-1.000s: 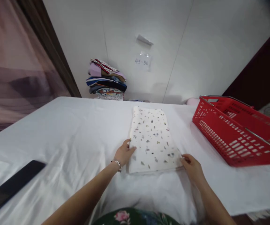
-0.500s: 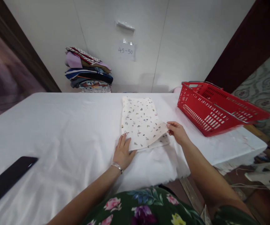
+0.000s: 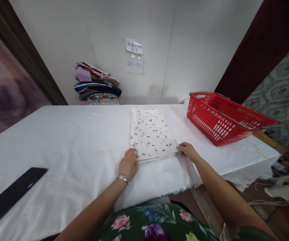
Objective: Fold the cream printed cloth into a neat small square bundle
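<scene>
A folded white cloth garment (image 3: 151, 134) with small dark printed motifs lies on the white-covered table in front of me. At its near left corner is my left hand (image 3: 128, 164), fingers closed on the edge; a bracelet circles that wrist. My right hand (image 3: 188, 150) pinches the near right corner between thumb and fingers. Between the two hands, the near edge lies almost straight, with its layers showing. Parts of the corners are hidden under my fingers.
A red plastic basket (image 3: 214, 122) with metal handles stands on the table at the right. Several folded clothes form a stack (image 3: 98, 85) at the back left. A black phone-like slab (image 3: 14, 194) lies at the near left. The white table edge (image 3: 159, 197) is close to my body.
My right hand has lowered the lifted near right corner of the garment, which now lies flat over the lower layer. My left hand has drawn in at the left corner. The view has tilted slightly.
</scene>
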Tool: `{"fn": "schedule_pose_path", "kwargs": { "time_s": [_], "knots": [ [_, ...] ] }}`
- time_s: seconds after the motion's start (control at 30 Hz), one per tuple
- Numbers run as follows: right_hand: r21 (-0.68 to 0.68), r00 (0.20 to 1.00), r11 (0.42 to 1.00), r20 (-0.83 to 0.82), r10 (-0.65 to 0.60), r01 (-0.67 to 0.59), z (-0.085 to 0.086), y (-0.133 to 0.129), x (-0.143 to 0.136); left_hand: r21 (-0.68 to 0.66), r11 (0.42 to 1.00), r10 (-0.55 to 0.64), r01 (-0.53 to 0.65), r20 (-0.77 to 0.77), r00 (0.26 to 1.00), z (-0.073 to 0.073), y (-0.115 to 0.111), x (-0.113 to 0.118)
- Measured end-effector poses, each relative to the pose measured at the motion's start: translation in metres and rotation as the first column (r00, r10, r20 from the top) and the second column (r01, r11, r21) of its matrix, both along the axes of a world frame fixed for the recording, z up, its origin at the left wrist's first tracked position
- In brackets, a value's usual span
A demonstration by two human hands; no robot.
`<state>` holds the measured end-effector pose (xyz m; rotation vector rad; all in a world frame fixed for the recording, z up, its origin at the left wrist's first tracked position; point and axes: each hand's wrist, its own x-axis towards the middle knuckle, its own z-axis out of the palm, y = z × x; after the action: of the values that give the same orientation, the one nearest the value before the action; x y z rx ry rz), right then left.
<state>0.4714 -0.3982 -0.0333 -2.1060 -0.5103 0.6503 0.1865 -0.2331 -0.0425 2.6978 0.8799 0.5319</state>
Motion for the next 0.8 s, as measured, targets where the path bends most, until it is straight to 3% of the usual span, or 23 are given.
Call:
{"fn": "schedule_pose_path", "kwargs": {
  "time_s": [0.13, 0.27, 0.43, 0.63, 0.73, 0.8],
  "knots": [
    [-0.127, 0.985, 0.99, 0.155, 0.08, -0.06, -0.003, 0.001, 0.003, -0.013, 0.999, 0.037, -0.037, -0.014, 0.999, 0.0, -0.001, -0.004],
    [-0.355, 0.88, 0.93, 0.406, 0.245, -0.095, -0.009, 0.005, 0.008, -0.02, 0.993, 0.113, -0.115, -0.074, 0.991, -0.002, -0.001, -0.006],
    [-0.404, 0.857, 0.907, 0.421, 0.296, -0.115, -0.013, 0.012, 0.007, -0.025, 0.982, 0.183, -0.189, -0.151, 0.971, 0.002, 0.002, -0.002],
    [-0.283, 0.906, 0.957, 0.386, 0.173, -0.063, -0.01, 0.016, 0.002, -0.127, 0.977, 0.136, -0.17, -0.243, 0.96, 0.007, 0.005, 0.001],
    [-0.076, 0.991, 0.995, 0.113, 0.069, -0.061, -0.004, 0.014, -0.007, -0.195, 0.965, 0.124, -0.175, -0.249, 0.96, 0.013, 0.008, -0.002],
    [0.119, 0.997, 0.993, -0.075, 0.026, -0.017, 0.001, 0.008, -0.014, -0.23, 0.954, 0.14, -0.194, -0.23, 0.963, 0.02, 0.01, -0.007]
  ]
}}
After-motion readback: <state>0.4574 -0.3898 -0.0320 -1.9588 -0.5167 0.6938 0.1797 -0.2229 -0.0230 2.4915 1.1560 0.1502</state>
